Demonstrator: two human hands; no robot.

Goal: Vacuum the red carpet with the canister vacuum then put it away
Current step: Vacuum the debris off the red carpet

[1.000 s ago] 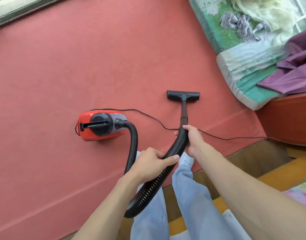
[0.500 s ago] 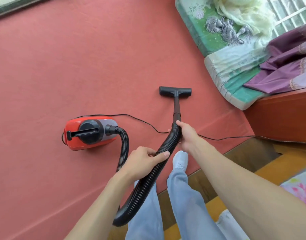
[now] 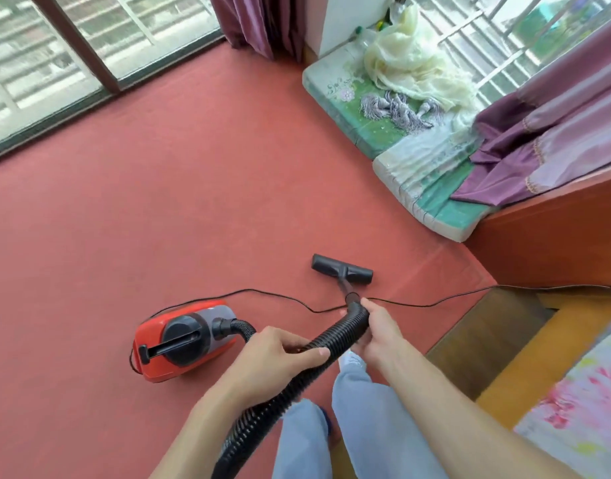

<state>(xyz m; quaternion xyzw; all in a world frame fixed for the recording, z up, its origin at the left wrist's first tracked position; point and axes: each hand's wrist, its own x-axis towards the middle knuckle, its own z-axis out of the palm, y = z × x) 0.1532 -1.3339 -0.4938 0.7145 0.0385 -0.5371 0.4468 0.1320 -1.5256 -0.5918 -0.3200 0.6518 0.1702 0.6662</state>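
The job looks to be in its vacuuming stage, with putting away not yet begun. The canister vacuum (image 3: 183,340) sits on the red carpet (image 3: 193,184) at near left, and its black hose (image 3: 335,337) loops down toward the person and back up to the floor nozzle (image 3: 342,269), which lies flat on the carpet just beyond the hands. The left hand (image 3: 283,354) grips the hose partway along, fingers curled under it and thumb laid along the top. The right hand (image 3: 376,330) wraps round the hose's far end, just behind the short rigid tube, fingers closed together. The power cord (image 3: 435,302) trails across the carpet under the tube and off to the right, past the wooden step (image 3: 487,333), so the machine is probably plugged in. The carpet shows no marks telling cleaned from uncleaned, so I cannot tell how much is covered. A wide stretch lies far and left toward the window (image 3: 55,63), and a strip runs beside the green cushion (image 3: 432,202) at far right. Judging by this, most of the sweeping and all of the stowing remain.
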